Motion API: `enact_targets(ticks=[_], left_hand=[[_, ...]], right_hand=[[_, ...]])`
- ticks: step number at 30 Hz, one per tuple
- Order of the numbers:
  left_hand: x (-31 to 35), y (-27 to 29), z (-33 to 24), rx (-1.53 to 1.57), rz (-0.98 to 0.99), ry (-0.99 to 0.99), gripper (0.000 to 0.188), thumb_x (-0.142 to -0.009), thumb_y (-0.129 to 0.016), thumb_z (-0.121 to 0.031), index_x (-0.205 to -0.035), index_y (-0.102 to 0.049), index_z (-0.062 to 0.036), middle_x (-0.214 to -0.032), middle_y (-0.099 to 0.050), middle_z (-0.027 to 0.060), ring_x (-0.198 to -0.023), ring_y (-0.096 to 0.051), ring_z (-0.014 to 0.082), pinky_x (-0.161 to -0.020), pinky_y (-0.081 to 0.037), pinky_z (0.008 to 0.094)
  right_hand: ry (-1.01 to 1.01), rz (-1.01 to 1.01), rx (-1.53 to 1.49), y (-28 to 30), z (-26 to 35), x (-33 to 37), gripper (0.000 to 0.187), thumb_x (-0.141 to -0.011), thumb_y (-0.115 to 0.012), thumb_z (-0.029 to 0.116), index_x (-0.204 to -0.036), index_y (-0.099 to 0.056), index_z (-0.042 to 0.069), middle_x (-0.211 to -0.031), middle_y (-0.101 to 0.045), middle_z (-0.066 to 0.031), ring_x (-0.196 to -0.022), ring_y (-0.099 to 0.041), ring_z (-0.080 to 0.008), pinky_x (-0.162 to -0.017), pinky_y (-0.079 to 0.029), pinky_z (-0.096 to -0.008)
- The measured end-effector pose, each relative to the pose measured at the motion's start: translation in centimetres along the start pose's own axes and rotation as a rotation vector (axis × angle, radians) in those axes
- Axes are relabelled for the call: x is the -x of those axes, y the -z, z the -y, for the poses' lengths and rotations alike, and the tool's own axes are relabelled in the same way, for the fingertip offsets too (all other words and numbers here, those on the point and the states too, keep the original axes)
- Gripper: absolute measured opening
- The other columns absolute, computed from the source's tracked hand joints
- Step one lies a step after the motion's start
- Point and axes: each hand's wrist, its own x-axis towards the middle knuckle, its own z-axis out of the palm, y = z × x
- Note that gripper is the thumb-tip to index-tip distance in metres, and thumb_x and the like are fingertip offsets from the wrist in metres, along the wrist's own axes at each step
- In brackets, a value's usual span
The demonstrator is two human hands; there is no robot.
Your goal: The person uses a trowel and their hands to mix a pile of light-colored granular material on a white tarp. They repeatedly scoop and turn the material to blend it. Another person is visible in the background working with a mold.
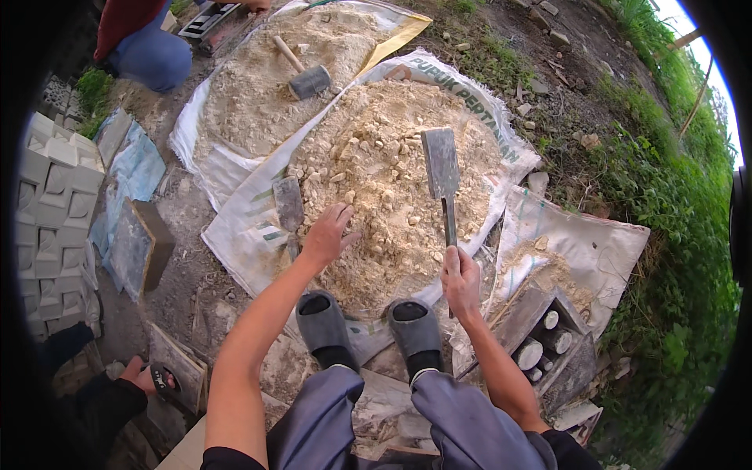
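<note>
Extending over a crumbly tan heap (384,184), a flat, grey, rectangular-headed tool (441,166) is projecting from the tightly wrapped right hand (460,282). The left hand (325,236), half-curled with thumb parted, is reaching to the lumps; white woven sacking (249,249) is lying beneath.

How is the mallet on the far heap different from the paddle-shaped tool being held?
The mallet has a round, barrel-like head; the paddle-shaped tool has a flat, rectangular one. The mallet's handle is pale and wooden-looking; the paddle-shaped tool's is thin and dark. The mallet lies on the far heap; the paddle-shaped tool is held in the right grip. Both have a greyish head on a handle.
</note>
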Motion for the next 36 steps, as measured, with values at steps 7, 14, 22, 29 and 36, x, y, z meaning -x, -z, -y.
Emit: enact_targets(ticks=[7, 14, 22, 29, 36], left_hand=[[0.9, 0.3, -0.3, 0.175, -0.098, 0.107, 0.046, -0.083, -0.07, -0.024, -0.119, -0.056, 0.0009, -0.12, -0.055, 0.0185, -0.114, -0.053, 0.0359, -0.097, -0.044, 0.0412], [0.7, 0.6, 0.2, 0.273, -0.085, 0.18, 0.038, -0.083, -0.065, -0.013, -0.116, -0.056, 0.0003, -0.117, -0.055, 0.0197, -0.11, -0.053, 0.0382, -0.092, -0.046, 0.0421], [3.5, 1.0, 0.2, 0.177, -0.184, 0.183, 0.043, -0.08, -0.063, -0.006, -0.12, -0.051, 0.0026, -0.118, -0.052, 0.022, -0.112, -0.051, 0.0404, -0.096, -0.044, 0.0432], [-0.6, 1.7, -0.8, 0.508, -0.198, 0.467, 0.026, -0.081, -0.068, -0.01, -0.105, -0.061, -0.0006, -0.103, -0.06, 0.0176, -0.088, -0.062, 0.0278, -0.083, -0.05, 0.0347], [-6.4, -0.4, -4.9, 0.442, -0.229, 0.171, 0.019, -0.085, -0.068, -0.011, -0.099, -0.062, -0.0003, -0.093, -0.064, 0.0116, -0.09, -0.061, 0.0243, -0.08, -0.05, 0.036]], right_hand=[[0.099, -0.026, 0.803, 1.8, -5.0, -3.6, 0.053, -0.092, -0.054, 0.048, -0.076, -0.06, -0.003, -0.069, -0.058, -0.0267, -0.064, -0.057, -0.0416, -0.06, -0.04, -0.0478], [0.036, -0.023, 0.63, 4.1, -4.4, -0.9, 0.053, -0.096, -0.055, 0.042, -0.068, -0.05, -0.003, -0.056, -0.039, -0.0037, -0.055, -0.033, -0.0099, -0.05, -0.028, -0.0328], [0.191, -0.08, 0.444, -0.5, 0.5, -3.0, 0.055, -0.095, -0.056, 0.045, -0.069, -0.053, -0.003, -0.054, -0.045, -0.0103, -0.051, -0.037, -0.0151, -0.049, -0.032, -0.0367], [-0.073, 0.015, 0.763, 2.5, -8.1, -0.4, 0.06, -0.092, -0.055, 0.052, -0.072, -0.059, -0.004, -0.057, -0.05, -0.0146, -0.052, -0.046, -0.0206, -0.055, -0.038, -0.0394], [-0.174, -0.036, 0.324, 3.9, -7.2, 1.2, 0.057, -0.096, -0.053, 0.048, -0.063, -0.052, 0.002, -0.054, -0.044, -0.0003, -0.05, -0.04, -0.0096, -0.047, -0.032, -0.0306]])
